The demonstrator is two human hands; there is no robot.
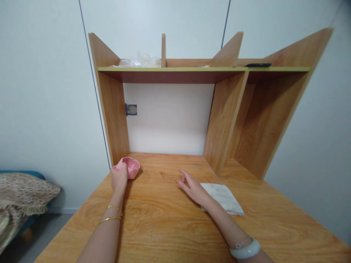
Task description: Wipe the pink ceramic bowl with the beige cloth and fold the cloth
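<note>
My left hand [119,178] grips the near-left rim of a pink faceted bowl [133,170], with the thumb over its edge. The bowl is at the back left of the wooden desk [159,219], close to the shelf's left side panel. Over the middle of the desk, my right hand [190,186] has its fingers apart and holds nothing. Beside that hand lies a folded white cloth [223,199], partly covered by my right wrist and forearm.
A wooden shelf unit [231,109] rises at the desk's back. Its upper board carries a clear plastic bag [141,60] and a dark flat object [257,65]. An open wall socket box [131,109] shows behind. A patterned fringed blanket [24,197] lies at far left.
</note>
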